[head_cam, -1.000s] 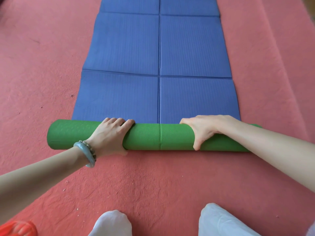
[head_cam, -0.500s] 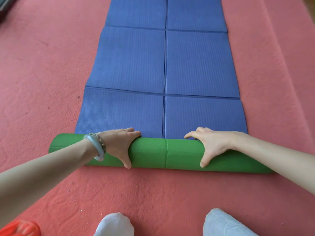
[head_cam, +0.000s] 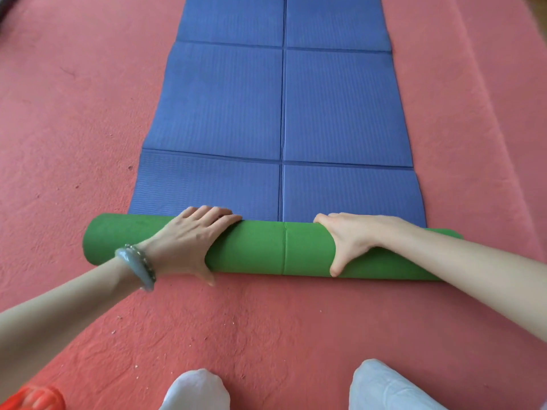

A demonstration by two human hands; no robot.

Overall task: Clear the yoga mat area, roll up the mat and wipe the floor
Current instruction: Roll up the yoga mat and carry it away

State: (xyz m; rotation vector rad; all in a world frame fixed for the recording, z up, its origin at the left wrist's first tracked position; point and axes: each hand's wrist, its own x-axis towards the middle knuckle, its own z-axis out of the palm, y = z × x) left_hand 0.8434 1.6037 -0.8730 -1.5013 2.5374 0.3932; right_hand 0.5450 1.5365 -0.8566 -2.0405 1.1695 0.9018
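You are kneeling on the red carpet [head_cam: 88, 113] with the yoga mat [head_cam: 340, 108] stretching away from you, its blue, creased upper face lying flat on the floor. The near end is wound into a green roll [head_cam: 266, 250] that is lying crosswise in front of you, touching the carpet along its near edge and meeting the flat blue part along its far edge.

Your left hand [head_cam: 186, 241] is resting over the left part of the roll — fingers lying close together and nearly straight across the top, their tips reaching the far edge where the blue surface begins, while the thumb is pointing down the near side toward the carpet. Your right hand [head_cam: 349, 238] is draping over the right part of the roll in much the same way, fingers bending over the top with the tips hidden behind it, thumb stretching down the near face. Both hands are cupping the roll between fingers and thumb.

A grey-green bangle [head_cam: 137, 269] and a beaded bracelet are sitting on your left wrist. Your knees in white trousers [head_cam: 384, 389] are showing at the bottom edge, and something orange-red [head_cam: 35, 399] is lying at the lower left corner — too cropped to identify.
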